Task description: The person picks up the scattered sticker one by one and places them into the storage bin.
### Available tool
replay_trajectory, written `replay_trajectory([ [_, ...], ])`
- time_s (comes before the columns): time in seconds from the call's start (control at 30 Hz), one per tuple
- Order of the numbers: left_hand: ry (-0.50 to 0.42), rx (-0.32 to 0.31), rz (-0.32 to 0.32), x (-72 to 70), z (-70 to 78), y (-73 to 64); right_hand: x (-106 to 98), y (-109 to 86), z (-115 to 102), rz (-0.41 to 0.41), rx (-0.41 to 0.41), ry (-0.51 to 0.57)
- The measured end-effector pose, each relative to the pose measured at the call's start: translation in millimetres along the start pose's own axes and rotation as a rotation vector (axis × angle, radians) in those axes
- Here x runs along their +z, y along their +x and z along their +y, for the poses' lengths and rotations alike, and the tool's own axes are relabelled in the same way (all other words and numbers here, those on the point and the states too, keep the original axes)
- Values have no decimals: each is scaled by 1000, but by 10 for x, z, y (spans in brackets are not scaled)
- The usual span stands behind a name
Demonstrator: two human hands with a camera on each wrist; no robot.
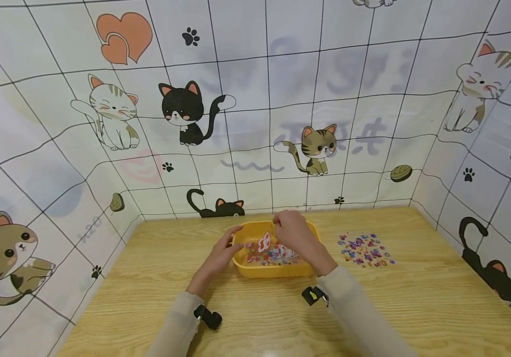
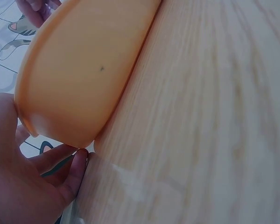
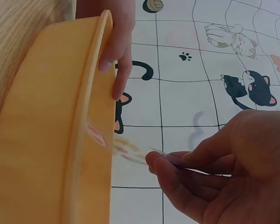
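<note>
A yellow plastic basin (image 1: 273,271) sits on the table, its inside strewn with small multicoloured pieces (image 1: 262,259). My left hand (image 1: 220,257) holds the basin's left end, thumb over the rim and fingers against the outer wall, as the left wrist view shows. My right hand (image 1: 297,234) is raised over the basin's right half. In the right wrist view its thumb and fingers pinch a thin, see-through piece (image 3: 130,150) with coloured marks; its kind is unclear. A red-and-white butterfly-shaped piece (image 1: 264,242) stands up inside the basin.
To the right of the basin, a patch of small colourful pieces (image 1: 364,249) lies spread on the wooden table (image 1: 157,297). A white cloth wall (image 1: 255,168) with a grid and cartoon cats rises behind the table and at both sides.
</note>
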State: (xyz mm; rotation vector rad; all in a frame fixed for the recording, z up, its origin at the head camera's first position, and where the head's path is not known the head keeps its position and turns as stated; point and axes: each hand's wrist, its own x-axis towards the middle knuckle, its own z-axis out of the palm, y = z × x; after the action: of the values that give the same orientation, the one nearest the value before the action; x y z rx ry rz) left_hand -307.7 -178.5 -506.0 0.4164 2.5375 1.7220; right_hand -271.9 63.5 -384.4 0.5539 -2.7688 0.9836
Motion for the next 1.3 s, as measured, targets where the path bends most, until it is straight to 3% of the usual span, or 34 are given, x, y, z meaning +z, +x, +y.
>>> replay_trajectory([
  [0.43,8,-3,-2,-28,0,-29,-167,76,63,-190,111,-53],
  [0.73,17,-6,-2,-17,-16,-32,-197,148,179,-264,107,-128],
  [0.93,35,-7,-10,-21,-20,-27,-217,192,254,-311,140,-109],
  [1.3,-16,6,11,-3,-2,-23,-219,255,365,-358,187,-160],
])
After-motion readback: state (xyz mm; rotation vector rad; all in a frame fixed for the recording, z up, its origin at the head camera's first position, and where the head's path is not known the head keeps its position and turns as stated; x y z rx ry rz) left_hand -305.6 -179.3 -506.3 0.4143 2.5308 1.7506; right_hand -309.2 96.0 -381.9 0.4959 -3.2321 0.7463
